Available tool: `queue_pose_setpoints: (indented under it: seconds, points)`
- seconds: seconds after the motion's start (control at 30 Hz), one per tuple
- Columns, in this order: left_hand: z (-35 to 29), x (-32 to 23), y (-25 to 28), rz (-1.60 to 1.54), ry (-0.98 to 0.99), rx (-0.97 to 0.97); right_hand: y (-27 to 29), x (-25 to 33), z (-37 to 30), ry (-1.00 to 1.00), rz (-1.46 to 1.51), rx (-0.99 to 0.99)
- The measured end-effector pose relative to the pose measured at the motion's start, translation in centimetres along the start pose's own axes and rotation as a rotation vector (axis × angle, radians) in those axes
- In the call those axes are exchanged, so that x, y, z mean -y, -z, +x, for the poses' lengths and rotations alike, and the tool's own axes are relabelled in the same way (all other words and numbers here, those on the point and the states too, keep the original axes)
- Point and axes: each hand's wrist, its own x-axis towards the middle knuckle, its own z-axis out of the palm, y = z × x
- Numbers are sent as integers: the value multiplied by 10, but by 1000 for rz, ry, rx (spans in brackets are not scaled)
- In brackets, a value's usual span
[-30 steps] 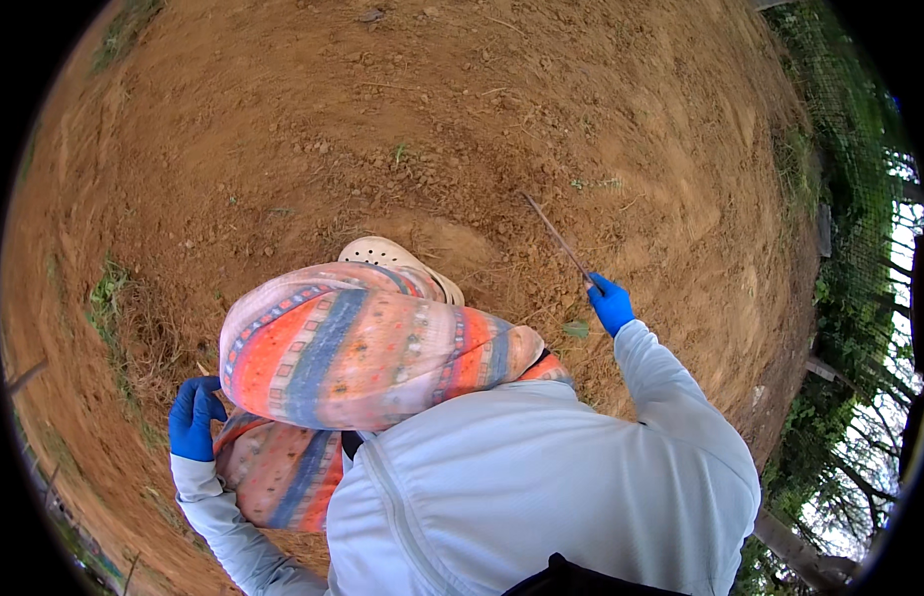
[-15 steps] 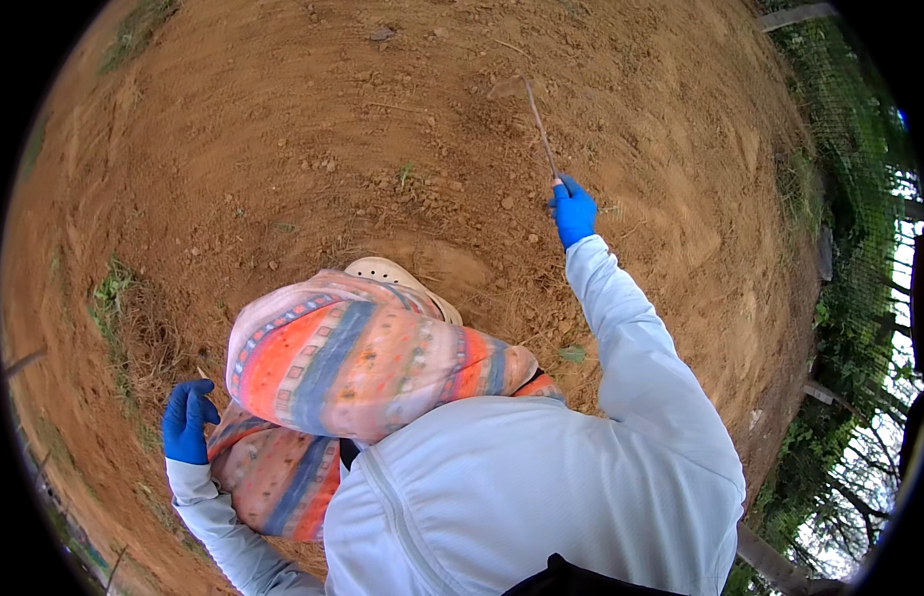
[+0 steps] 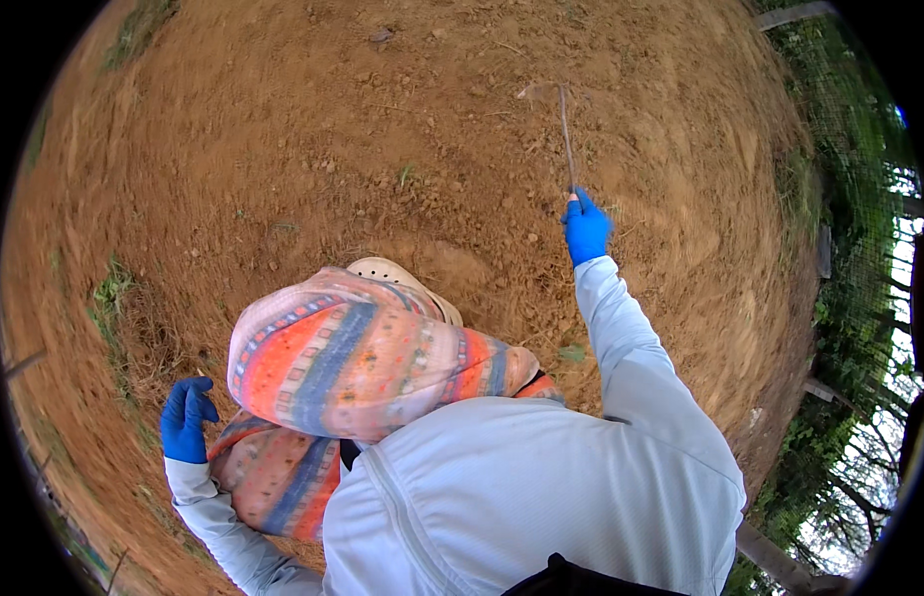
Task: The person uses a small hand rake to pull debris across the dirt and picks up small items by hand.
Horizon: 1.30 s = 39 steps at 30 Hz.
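Observation:
My right hand (image 3: 588, 228), in a blue glove, is closed round the near end of a thin, dark rod-like tool (image 3: 567, 139). The tool points away from me over bare brown soil (image 3: 452, 129). A wider brownish shape shows at its far end, too blurred against the ground to make out. At the lower left, my gloved left hand (image 3: 188, 417) hovers beside my bent knee with its fingers curled inward. Whatever those fingers may hold is hidden.
Beneath my patterned trouser leg (image 3: 362, 358) a pale clog with holes (image 3: 382, 268) rests on the soil. Weeds and dry grass (image 3: 114, 298) grow at left. Along the right side runs a mesh fence (image 3: 859, 149) with greenery and posts.
My right hand has come nearer to me and slightly right, bringing the tool with it. The tool's far end has swung right. My left hand stays almost in place.

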Motion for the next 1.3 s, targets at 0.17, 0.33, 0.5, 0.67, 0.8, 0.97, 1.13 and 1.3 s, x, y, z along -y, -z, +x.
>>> queue_pose_setpoints:
  seconds: [0.17,0.33,0.5,0.67,0.8,0.97,1.13,1.3]
  points:
    - [-6,5,-2,-52,-33,-27,-3,0,-3,1,-168,158]
    - [-16,2,0,-14,18,-52,13,-79,-94,-84,-134,178]
    - [-27,15,6,-38,54,-102,-5,-119,-109,-41,-320,190]
    - [-26,15,7,-27,39,-99,-62,-19,14,-1,-330,114]
    - [-29,22,10,-61,-5,-127,-100,64,132,164,-346,42]
    - [-31,22,11,-60,-1,-144,-99,93,222,244,-666,82]
    - [-21,25,11,-64,-7,-102,-44,29,176,34,-359,209]
    - [-9,12,8,-28,-21,-37,45,-32,3,-164,-195,196]
